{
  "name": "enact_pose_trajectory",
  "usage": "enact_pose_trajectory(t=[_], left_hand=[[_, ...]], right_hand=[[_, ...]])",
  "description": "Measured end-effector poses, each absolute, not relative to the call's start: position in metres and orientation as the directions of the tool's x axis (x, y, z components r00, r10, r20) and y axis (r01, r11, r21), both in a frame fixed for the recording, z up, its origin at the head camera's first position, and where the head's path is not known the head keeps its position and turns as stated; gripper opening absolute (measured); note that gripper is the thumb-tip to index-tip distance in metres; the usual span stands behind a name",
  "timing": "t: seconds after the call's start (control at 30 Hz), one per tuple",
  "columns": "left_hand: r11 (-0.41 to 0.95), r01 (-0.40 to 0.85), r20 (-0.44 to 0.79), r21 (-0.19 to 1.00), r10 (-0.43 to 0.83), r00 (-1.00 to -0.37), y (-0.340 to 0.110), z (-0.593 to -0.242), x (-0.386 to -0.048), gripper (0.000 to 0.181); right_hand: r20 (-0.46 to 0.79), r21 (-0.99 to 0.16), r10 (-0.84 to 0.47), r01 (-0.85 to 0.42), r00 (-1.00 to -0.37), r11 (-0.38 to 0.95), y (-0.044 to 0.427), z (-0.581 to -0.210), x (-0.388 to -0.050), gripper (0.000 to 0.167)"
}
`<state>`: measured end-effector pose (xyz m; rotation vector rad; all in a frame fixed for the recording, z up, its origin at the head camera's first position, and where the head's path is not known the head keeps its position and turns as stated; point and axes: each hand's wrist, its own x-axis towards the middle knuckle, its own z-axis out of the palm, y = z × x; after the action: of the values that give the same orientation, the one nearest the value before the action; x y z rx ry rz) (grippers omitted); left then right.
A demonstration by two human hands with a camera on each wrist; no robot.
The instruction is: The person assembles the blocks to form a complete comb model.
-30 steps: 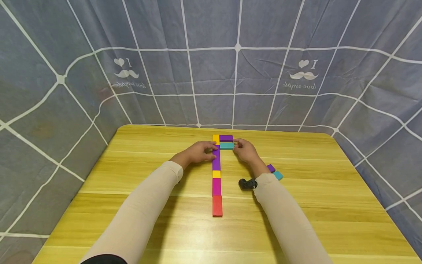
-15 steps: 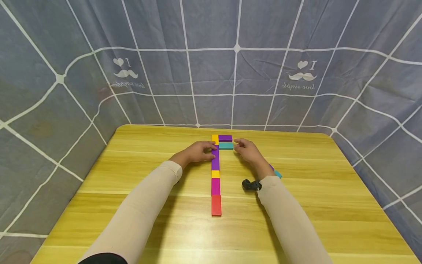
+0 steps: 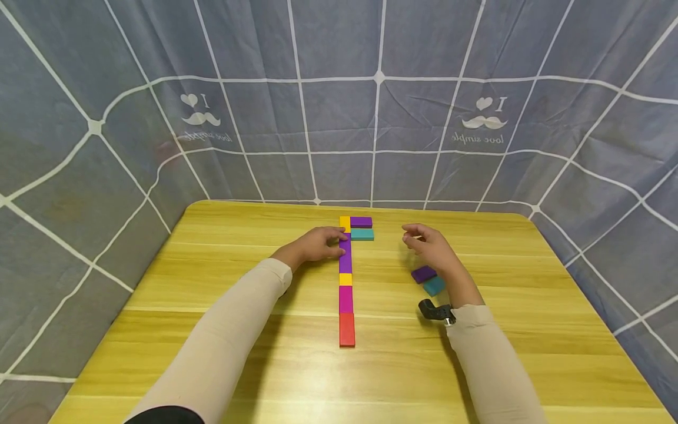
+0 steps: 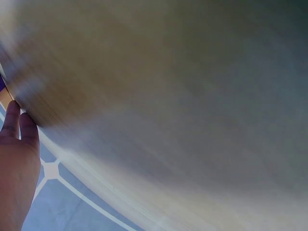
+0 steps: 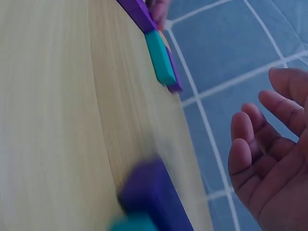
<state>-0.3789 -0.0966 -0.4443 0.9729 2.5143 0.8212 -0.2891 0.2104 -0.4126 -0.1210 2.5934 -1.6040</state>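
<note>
A straight column of flat blocks runs toward me in the head view: a yellow block [image 3: 345,221], a long purple block [image 3: 346,262], a small yellow block [image 3: 345,279], a magenta block [image 3: 346,299] and a red block [image 3: 346,330]. Against its far right side lie a short purple block [image 3: 361,222] and a teal block [image 3: 362,235], a narrow gap between them. My left hand [image 3: 319,244] rests its fingertips along the column's far left side. Holding nothing, my right hand [image 3: 431,247] hovers with loosely bent fingers beyond a loose purple block [image 3: 424,274] and a loose teal block [image 3: 434,286].
The wooden table [image 3: 238,224] backs onto a grey-blue curtain [image 3: 339,118] with white lines, which also hangs on both sides. A black wrist device [image 3: 435,310] sits on my right wrist, near the loose teal block.
My right hand has let go of the teal block beside the column and moved right, toward me. The two loose blocks now show more fully. My left hand has stayed in place.
</note>
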Motion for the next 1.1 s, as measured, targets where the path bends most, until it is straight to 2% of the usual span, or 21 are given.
enact_pose_trajectory(t=[0.3,0.57,0.87,1.1], left_hand=[[0.601,0.498,-0.086,0.625,0.687,-0.721,-0.097,-0.446,-0.380,0.043],[0.593,0.505,-0.085,0.627,0.696,-0.713,-0.098,-0.448,-0.380,0.044],[0.589,0.506,-0.086,0.631,0.701,-0.708,-0.100,-0.446,-0.378,0.044],[0.589,0.511,-0.079,0.626,0.700,-0.710,-0.098,-0.445,-0.376,0.045]], right_hand=[[-0.028,-0.864,-0.046,0.001,-0.999,0.503,0.250,-0.403,-0.248,0.046],[-0.028,-0.856,-0.025,0.011,-0.999,0.518,0.278,-0.420,-0.223,0.045],[-0.137,-0.867,-0.134,0.053,-0.982,0.495,0.298,-0.449,-0.217,0.043],[-0.102,-0.913,-0.167,0.025,-0.981,0.408,0.304,-0.458,-0.214,0.037]])
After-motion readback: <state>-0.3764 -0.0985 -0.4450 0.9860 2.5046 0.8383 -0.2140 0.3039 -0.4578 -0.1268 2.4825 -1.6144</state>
